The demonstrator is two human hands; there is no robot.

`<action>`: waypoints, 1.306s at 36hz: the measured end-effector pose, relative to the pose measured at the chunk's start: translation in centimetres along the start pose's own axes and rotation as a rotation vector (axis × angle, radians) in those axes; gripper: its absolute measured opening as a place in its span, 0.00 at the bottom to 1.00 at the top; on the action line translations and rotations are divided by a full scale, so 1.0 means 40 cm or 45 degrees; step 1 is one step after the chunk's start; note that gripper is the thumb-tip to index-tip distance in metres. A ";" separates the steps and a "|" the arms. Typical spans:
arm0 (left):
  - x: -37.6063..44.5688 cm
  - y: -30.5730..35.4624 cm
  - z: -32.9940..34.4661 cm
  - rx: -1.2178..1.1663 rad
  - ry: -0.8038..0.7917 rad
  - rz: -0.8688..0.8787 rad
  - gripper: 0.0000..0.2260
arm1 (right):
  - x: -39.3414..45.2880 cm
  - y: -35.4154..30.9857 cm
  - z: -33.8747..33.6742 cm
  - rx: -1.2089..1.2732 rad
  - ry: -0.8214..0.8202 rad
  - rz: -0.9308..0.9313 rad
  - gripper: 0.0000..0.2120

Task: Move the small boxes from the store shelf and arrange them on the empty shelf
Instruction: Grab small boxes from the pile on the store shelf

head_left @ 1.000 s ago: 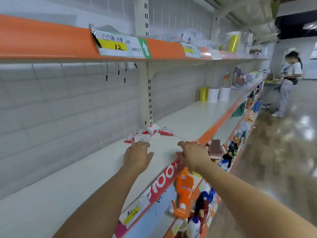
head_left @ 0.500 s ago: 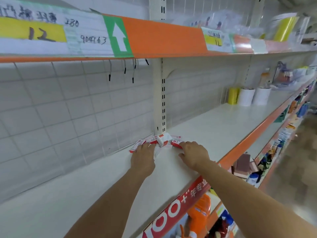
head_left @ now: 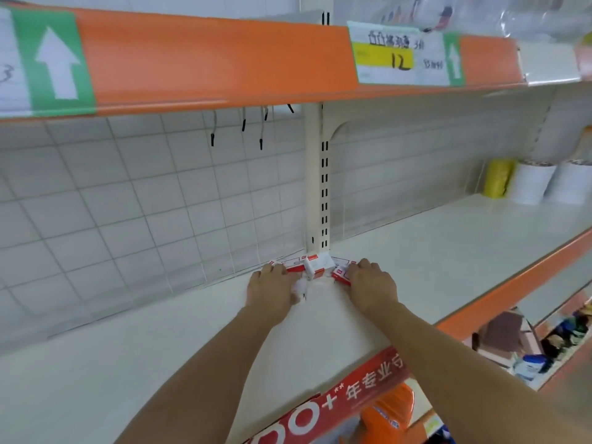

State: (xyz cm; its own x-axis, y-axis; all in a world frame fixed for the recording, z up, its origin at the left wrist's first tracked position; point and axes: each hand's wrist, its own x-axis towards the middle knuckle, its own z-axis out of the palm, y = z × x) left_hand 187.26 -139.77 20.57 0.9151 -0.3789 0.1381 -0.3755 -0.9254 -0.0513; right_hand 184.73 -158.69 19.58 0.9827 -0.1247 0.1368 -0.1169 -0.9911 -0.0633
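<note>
Several small red-and-white boxes [head_left: 315, 266] lie in a loose pile at the back of the pale shelf [head_left: 432, 251], at the foot of the slotted upright post [head_left: 317, 187]. One box stands on top of the others. My left hand [head_left: 272, 291] is at the pile's left end, its fingers bent over a flat box, and something white and blurred shows at its thumb. At the right end, the curled fingers of my right hand [head_left: 373, 285] grip a red-and-white box [head_left: 341, 273]. Both hands rest low on the shelf.
An orange-edged upper shelf [head_left: 224, 59] with price labels hangs close overhead. Black hooks [head_left: 243, 123] dangle from the wire grid behind. A yellow roll [head_left: 496, 177] and white tubs [head_left: 531, 184] stand far right. Lower shelves with bottles sit below right.
Both hands have reached from the shelf's front edge to the back and closed in on the pile from either side. The view has moved closer and lower.
</note>
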 end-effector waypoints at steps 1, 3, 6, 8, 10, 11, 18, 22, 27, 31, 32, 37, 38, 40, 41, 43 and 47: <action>-0.005 0.004 -0.002 0.003 -0.001 -0.008 0.19 | 0.000 0.001 0.000 0.005 -0.002 0.009 0.19; -0.017 0.011 -0.002 -0.024 -0.013 -0.029 0.19 | -0.002 0.003 -0.003 0.031 -0.020 0.032 0.19; -0.039 0.021 -0.006 -0.104 -0.036 -0.084 0.19 | -0.014 0.003 -0.013 0.053 -0.053 0.038 0.19; -0.056 0.026 -0.014 -0.135 -0.057 -0.126 0.19 | -0.029 -0.001 -0.018 0.079 -0.079 0.013 0.21; -0.074 0.027 -0.019 -0.152 -0.064 -0.156 0.19 | -0.049 -0.008 -0.023 0.144 -0.101 -0.020 0.22; -0.084 0.026 -0.021 -0.173 -0.062 -0.176 0.19 | -0.058 -0.014 -0.026 0.177 -0.103 -0.044 0.21; -0.191 -0.004 -0.047 -0.191 -0.030 -0.331 0.21 | -0.111 -0.101 -0.051 0.232 -0.045 -0.349 0.17; -0.277 -0.048 -0.058 -0.176 -0.027 -0.469 0.20 | -0.148 -0.174 -0.056 0.238 -0.027 -0.545 0.22; -0.392 -0.108 -0.069 -0.172 -0.005 -0.649 0.18 | -0.199 -0.273 -0.055 0.260 -0.032 -0.721 0.22; -0.487 -0.156 -0.084 -0.161 0.011 -0.760 0.17 | -0.242 -0.355 -0.055 0.260 -0.059 -0.847 0.21; -0.512 -0.168 -0.089 -0.159 0.019 -0.784 0.17 | -0.252 -0.377 -0.057 0.267 -0.063 -0.877 0.21; -0.652 -0.225 -0.111 -0.143 0.054 -0.901 0.17 | -0.320 -0.489 -0.072 0.304 -0.057 -1.029 0.21; -0.682 -0.235 -0.116 -0.140 0.059 -0.927 0.17 | -0.338 -0.512 -0.076 0.313 -0.059 -1.054 0.21; -0.744 -0.256 -0.124 -0.127 0.070 -0.977 0.17 | -0.377 -0.557 -0.083 0.328 -0.059 -1.104 0.21; -0.775 -0.266 -0.128 -0.119 0.074 -1.003 0.17 | -0.397 -0.580 -0.087 0.336 -0.059 -1.127 0.21; -0.839 -0.284 -0.137 -0.115 0.087 -1.055 0.17 | -0.440 -0.623 -0.093 0.346 -0.057 -1.163 0.21; -0.971 -0.310 -0.154 -0.093 0.112 -1.127 0.17 | -0.537 -0.706 -0.103 0.360 -0.059 -1.225 0.20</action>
State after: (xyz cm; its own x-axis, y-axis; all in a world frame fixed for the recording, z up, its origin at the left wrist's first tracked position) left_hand 155.45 -113.53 21.94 0.8607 0.4791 0.1724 0.4524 -0.8749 0.1728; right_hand 166.35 -128.22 22.51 0.6465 0.7319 0.2156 0.7629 -0.6210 -0.1795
